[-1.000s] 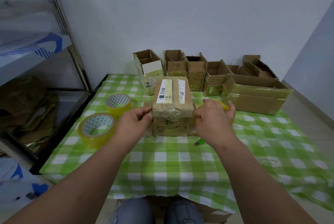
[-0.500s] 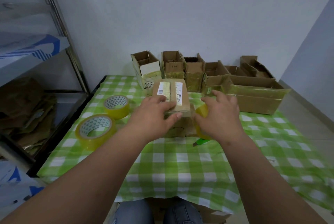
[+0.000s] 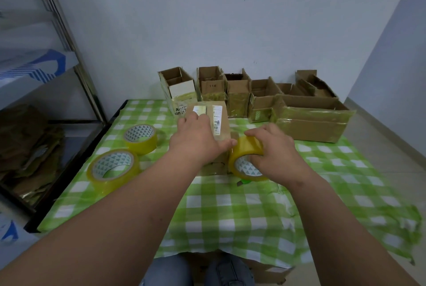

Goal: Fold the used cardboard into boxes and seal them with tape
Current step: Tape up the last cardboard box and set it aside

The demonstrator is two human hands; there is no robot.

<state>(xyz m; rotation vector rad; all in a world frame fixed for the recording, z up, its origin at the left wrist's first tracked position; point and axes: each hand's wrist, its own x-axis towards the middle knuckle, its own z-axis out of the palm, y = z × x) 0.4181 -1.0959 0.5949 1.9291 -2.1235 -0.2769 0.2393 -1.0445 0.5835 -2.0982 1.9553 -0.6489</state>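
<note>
Compared with half a second ago, the left hand [image 3: 196, 140] has slid further over the top of the small closed brown cardboard box [image 3: 216, 129] with white labels, and the right hand [image 3: 274, 149] has brought its roll lower, against the box's right side; now the left hand lies flat with straight fingers, pressing the box top; the right hand grasps a yellowish transparent tape roll [image 3: 246, 161], fingers curled over its rim. The box stands in the middle of the green-and-white checked tablecloth [image 3: 230, 212]; two more yellow tape rolls [image 3: 113, 168] lie to its left; a row of open brown cardboard boxes [image 3: 239, 94] stands behind, by the white wall [image 3: 207, 20].
</note>
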